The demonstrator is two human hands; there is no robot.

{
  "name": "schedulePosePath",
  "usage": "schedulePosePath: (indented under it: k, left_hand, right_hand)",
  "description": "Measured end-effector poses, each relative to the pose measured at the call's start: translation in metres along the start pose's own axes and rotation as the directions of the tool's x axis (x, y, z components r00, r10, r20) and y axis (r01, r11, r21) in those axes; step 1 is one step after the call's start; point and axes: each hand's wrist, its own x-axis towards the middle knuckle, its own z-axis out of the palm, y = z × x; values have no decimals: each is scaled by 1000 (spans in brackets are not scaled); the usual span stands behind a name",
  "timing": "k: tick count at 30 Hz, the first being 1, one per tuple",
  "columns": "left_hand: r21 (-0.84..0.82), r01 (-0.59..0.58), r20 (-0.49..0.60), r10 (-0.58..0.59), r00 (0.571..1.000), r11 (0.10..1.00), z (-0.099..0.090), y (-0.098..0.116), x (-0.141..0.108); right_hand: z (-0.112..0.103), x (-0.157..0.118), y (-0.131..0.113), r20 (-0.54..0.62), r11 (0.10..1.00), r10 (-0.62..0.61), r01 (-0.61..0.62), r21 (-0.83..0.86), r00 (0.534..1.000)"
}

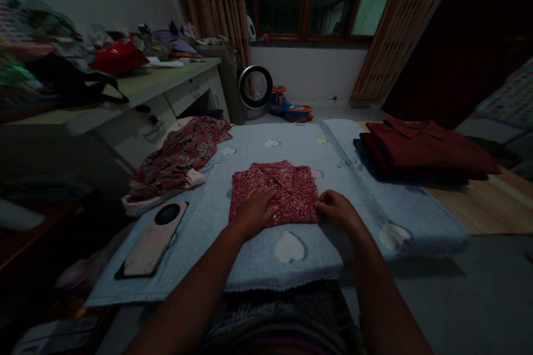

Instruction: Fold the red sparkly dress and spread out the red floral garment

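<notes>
A red patterned shirt lies folded in a neat rectangle on the light blue cloth, its collar at the far side. My left hand rests flat on the shirt's left half with fingers stretched out. At the shirt's right edge, my right hand has thumb and fingertips pinched together on the fabric.
Left of the shirt lie a crumpled patterned garment and a phone. A stack of folded dark red clothes sits on the right over a wooden board. A cluttered desk stands at the left; a toy car is beyond the table.
</notes>
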Motion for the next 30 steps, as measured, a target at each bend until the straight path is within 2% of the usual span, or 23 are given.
schedulePosePath:
  k: [3, 13, 22, 25, 30]
  left_hand:
    - [3, -9, -7, 9, 1000, 1000, 0, 0, 0]
    - [5, -15, -8, 15, 1000, 1000, 2, -2, 1]
    - [-4, -1, 6, 1, 1000, 1000, 0, 0, 1]
    - [-11, 8, 24, -7, 1000, 1000, -2, 1, 1]
    - [-23, 21, 53, -20, 998, 1000, -5, 3, 2]
  right_hand:
    - [5, 0, -1, 1, 999, 8, -8, -36, 1000]
    - [4, -2, -7, -62, 994, 23, -16, 111, 998]
    - [6, -4, -5, 6, 977, 118, -118, 179, 993]
    - [5, -5, -6, -11, 974, 115, -111, 198, 993]
    - [9, -6, -8, -83, 946, 89, -58, 319, 993]
